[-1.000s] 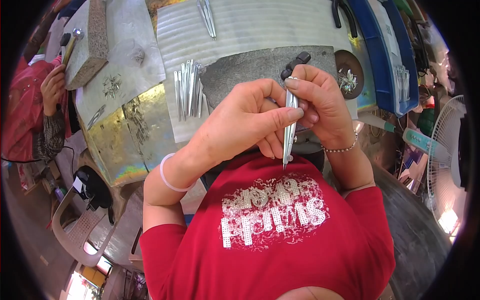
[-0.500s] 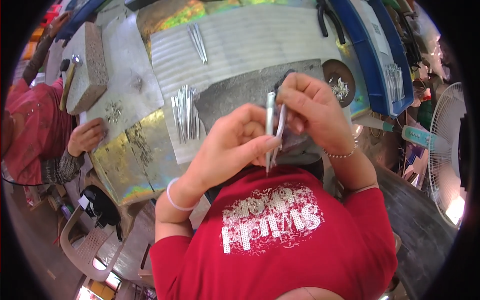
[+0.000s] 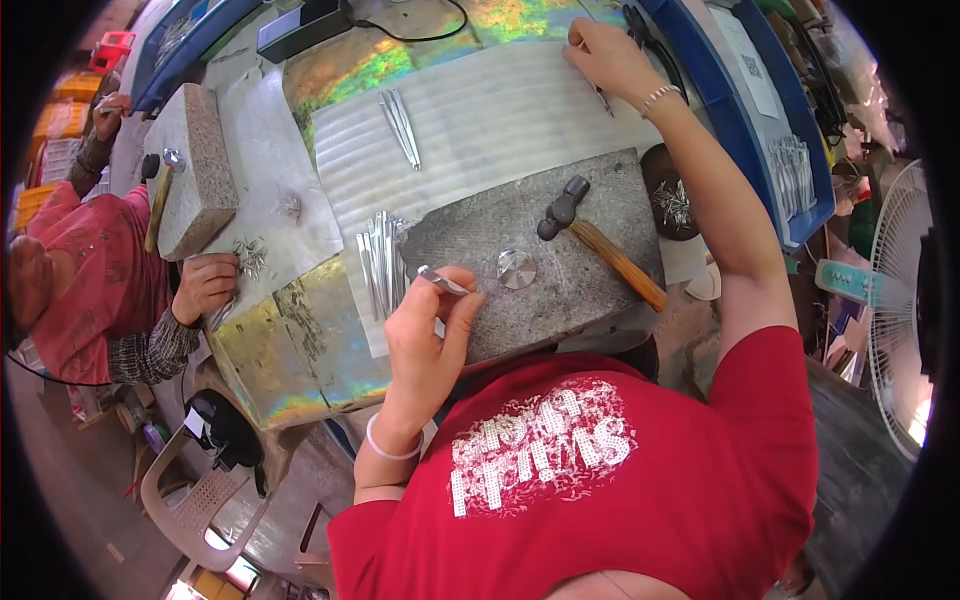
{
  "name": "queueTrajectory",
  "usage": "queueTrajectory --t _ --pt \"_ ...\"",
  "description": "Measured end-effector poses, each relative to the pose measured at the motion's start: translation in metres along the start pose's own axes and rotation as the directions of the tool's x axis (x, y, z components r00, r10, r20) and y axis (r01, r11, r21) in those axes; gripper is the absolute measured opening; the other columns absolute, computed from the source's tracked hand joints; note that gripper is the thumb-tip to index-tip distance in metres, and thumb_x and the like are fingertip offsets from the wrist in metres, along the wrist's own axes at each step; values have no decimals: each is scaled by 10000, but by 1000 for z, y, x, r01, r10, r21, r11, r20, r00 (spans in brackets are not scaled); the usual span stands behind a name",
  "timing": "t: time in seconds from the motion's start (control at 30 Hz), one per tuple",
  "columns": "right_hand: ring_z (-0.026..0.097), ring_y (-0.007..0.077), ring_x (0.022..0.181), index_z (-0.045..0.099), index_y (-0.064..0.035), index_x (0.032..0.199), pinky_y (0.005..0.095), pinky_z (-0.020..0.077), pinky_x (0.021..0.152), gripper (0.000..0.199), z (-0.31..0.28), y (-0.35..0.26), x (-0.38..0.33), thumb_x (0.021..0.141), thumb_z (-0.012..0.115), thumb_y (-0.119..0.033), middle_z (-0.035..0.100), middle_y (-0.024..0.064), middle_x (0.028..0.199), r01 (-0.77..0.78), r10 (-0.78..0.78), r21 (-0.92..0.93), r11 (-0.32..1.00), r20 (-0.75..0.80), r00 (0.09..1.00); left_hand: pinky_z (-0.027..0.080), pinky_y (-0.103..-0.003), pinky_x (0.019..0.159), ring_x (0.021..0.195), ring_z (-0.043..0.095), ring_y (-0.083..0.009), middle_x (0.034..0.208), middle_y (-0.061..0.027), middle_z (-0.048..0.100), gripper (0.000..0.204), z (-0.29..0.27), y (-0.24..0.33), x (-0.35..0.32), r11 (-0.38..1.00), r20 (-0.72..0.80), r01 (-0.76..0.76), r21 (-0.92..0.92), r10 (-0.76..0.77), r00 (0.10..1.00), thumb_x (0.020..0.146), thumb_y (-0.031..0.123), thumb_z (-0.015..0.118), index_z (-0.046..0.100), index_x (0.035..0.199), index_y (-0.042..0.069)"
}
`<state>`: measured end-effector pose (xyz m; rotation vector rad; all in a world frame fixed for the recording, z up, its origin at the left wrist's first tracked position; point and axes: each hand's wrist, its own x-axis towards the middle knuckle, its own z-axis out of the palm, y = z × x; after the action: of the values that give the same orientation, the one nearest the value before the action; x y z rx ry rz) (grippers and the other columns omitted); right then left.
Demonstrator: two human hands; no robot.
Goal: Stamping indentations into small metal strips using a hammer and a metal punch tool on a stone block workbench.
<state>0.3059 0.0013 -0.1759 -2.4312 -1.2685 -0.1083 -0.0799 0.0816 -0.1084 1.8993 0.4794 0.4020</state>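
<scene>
My left hand (image 3: 428, 325) is closed near the left front of a grey stone block, pinching a slim silver metal piece (image 3: 442, 281) between thumb and fingers. Far off, over the white foam sheet (image 3: 500, 105), my right hand (image 3: 618, 66) reaches out with its fingers curled down. A thin pointed thing (image 3: 605, 100) shows below that hand; whether the fingers hold it is hidden. On the stone block (image 3: 455, 235) lie a round faceted silver disc (image 3: 517, 269) and a hammer (image 3: 607, 245) with a wooden handle. Slim silver pieces (image 3: 380, 262) lie in a bunch left of the block.
A few more slim pieces (image 3: 400, 130) rest on the foam. Right of the block stands a brown dish (image 3: 664, 165) with small silver bits; beyond are dark-handled pliers (image 3: 655, 45) and a blue tray (image 3: 803, 215). At left, another person's hand (image 3: 207, 287) works near a second block (image 3: 200, 165).
My hands have parted: the right has moved from above the stone to the far side of the foam, the left down and to the left. The hammer and the disc have come into view.
</scene>
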Motion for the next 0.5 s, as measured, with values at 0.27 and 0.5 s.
queueTrajectory --t 0.27,0.5 --pt "591 320 808 535 -30 1082 403 473 696 326 -112 -130 -141 808 639 -174 582 143 909 -34 -14 266 963 175 984 510 -225 658 724 629 -107 858 -82 656 119 1 9 10 881 47 202 -428 -202 978 863 -44 604 556 972 -44" --pt "510 307 920 463 -4 1168 386 452 791 509 -104 -155 -196 693 644 -33 496 144 1032 5 -15 55 998 192 981 527 -225 667 735 636 -112 870 -92 654 86 20 4 16 911 71 121 -394 -101 992 878 -50 577 560 962 -46"
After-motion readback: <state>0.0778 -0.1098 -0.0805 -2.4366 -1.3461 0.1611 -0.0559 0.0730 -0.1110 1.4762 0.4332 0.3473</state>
